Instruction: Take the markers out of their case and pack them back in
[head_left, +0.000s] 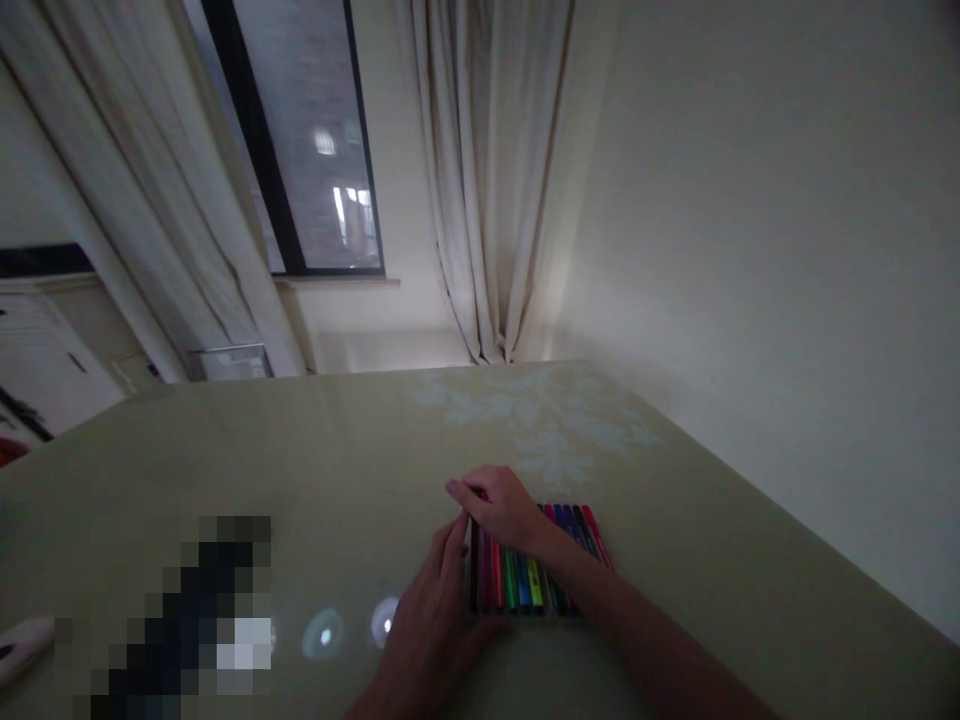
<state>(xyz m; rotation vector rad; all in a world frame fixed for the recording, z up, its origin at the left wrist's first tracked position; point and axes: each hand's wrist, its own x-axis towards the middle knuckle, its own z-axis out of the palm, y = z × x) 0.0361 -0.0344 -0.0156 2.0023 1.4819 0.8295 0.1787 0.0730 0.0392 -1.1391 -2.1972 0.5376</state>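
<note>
A row of coloured felt-tip pens [523, 585] lies side by side on the table, with dark, purple, red, green, blue and yellow ones among them. My left hand [439, 610] rests along the row's left side, fingers stretched forward and thumb reaching along the near ends. Across the far part of the row lies my right hand [501, 505], its fingers curled in and thumb pointing left, close to the left hand's fingertips. Whatever those curled fingers may hold is hidden. The right forearm covers the middle of the pens; red and dark pens [592, 530] show beyond it.
The glossy table [337, 470] bears a pale leaf pattern [555, 420] at its far end. A pixelated dark object [172, 610] and a whitish object [26, 640] lie at left. A wall [765, 250] borders the right edge; curtains [495, 180] hang behind.
</note>
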